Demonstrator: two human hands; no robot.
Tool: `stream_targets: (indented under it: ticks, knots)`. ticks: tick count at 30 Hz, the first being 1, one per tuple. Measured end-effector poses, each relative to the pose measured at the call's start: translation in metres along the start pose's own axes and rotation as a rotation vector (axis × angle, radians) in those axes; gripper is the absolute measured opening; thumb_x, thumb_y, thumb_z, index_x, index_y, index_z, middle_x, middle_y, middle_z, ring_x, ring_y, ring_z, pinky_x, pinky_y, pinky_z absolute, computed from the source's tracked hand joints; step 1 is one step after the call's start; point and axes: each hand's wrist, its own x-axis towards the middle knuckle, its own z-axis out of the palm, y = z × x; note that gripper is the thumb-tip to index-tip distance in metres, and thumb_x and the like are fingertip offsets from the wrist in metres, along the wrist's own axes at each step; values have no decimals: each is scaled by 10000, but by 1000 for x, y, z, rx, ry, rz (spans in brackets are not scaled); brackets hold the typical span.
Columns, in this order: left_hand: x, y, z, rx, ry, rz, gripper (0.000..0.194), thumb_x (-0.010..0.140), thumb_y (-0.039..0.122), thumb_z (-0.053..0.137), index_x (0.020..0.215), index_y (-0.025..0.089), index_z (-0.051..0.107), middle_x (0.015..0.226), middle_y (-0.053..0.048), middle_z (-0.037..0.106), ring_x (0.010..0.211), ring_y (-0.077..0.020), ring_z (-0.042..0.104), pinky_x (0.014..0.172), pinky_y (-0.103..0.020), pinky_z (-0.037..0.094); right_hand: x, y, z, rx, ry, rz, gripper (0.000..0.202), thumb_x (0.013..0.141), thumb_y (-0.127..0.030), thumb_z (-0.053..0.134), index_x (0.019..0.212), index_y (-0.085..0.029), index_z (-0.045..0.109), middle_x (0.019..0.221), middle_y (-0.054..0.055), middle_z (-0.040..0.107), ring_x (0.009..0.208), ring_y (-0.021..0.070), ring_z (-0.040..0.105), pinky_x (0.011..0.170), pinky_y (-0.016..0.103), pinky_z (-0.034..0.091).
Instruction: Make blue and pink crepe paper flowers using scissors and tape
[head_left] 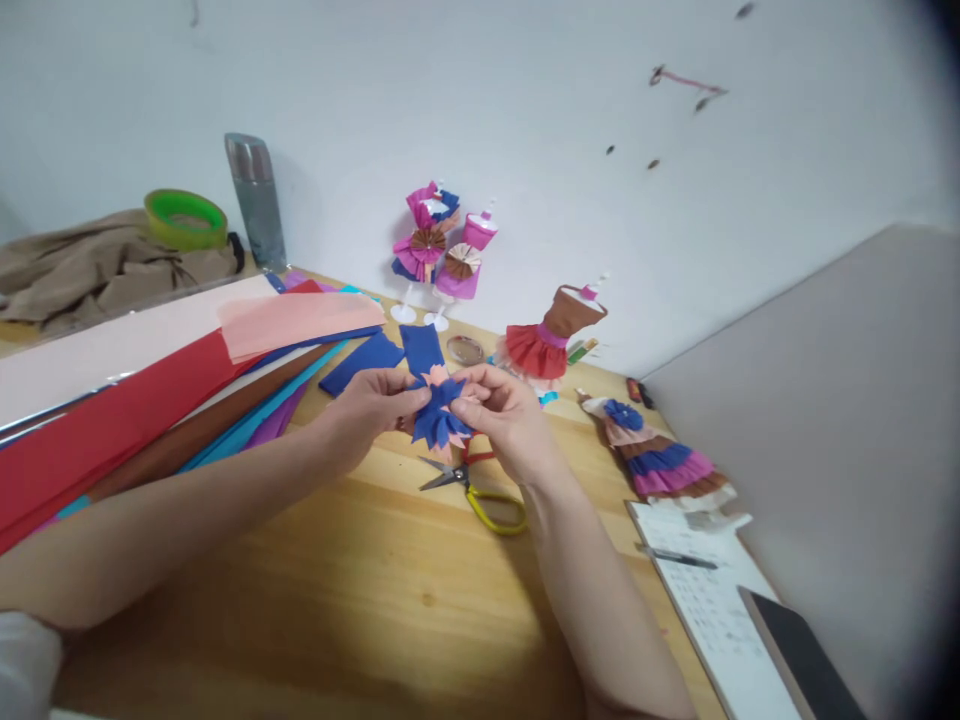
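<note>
Passable: bare wooden tabletop (337, 600), nearer the wearer than both hands. Obstructions: open scissors (466, 478), directly beneath the hands; stacked sheets (150, 425), left.

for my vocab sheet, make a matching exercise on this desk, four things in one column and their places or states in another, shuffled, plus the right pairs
Column 1
1. scissors
2. green tape roll
3. blue and pink paper flower
4. pen

Column 2
A. on the brown cloth
B. held between both hands
C. lying across the white sheet
D. lying open on the table

Right pairs
1-D
2-A
3-B
4-C
</note>
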Motion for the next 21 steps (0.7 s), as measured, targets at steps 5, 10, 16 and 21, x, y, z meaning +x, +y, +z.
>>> stream_targets:
  ticks: [5,10,16,21]
  knots:
    - [11,8,14,-76,-79,37,282,816,410,703,782,130,688,663,-1,635,553,-70,527,554,-189,416,-2,-13,-8,-9,129,-81,269,631,-294,828,823,-208,661,601,-55,617,493,84,528,499,222,436]
    - [18,7,24,20,-96,128,190,716,210,772,866,136,681,803,-30,720,724,-138,655,719,-255,505,-3,-20,-8,-53,220,-154,277,625,-275,813,839,-214,647,625,-46,624,507,93,530,508,231,451]
    - [21,9,25,70,-36,145,205,659,154,741,854,124,683,785,-31,722,707,-150,652,722,-283,504,-2,-19,-11,-79,272,-165,271,627,-274,807,844,-213,657,604,-59,582,499,83,501,490,216,412]
    - [22,11,22,73,-34,156,259,618,149,751,869,120,690,740,-14,708,650,-139,633,681,-284,500,-4,-18,-11,-78,218,-118,308,650,-334,812,881,-207,654,621,-40,630,504,102,535,503,236,417]
